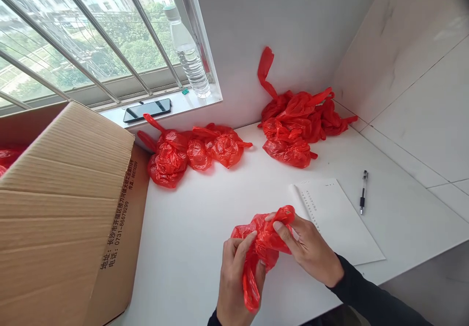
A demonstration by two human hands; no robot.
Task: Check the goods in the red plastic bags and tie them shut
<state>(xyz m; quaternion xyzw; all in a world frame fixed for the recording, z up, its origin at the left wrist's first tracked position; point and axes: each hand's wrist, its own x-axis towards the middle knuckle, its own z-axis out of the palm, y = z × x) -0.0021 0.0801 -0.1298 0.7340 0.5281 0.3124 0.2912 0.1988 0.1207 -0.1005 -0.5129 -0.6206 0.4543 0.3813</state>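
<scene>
A red plastic bag is held above the near part of the white table, bunched up around its middle. My left hand grips its left side, with one handle loop hanging down over the palm. On the other side, my right hand pinches a twisted end of the bag between thumb and fingers. Whatever the bag contains cannot be made out. Just behind my right hand lies an open notebook with handwriting down one edge.
Knotted red bags line the wall, with a bigger pile of red bags in the corner. An open cardboard box stands at left. A pen lies beyond the notebook. The windowsill bears a phone and a water bottle.
</scene>
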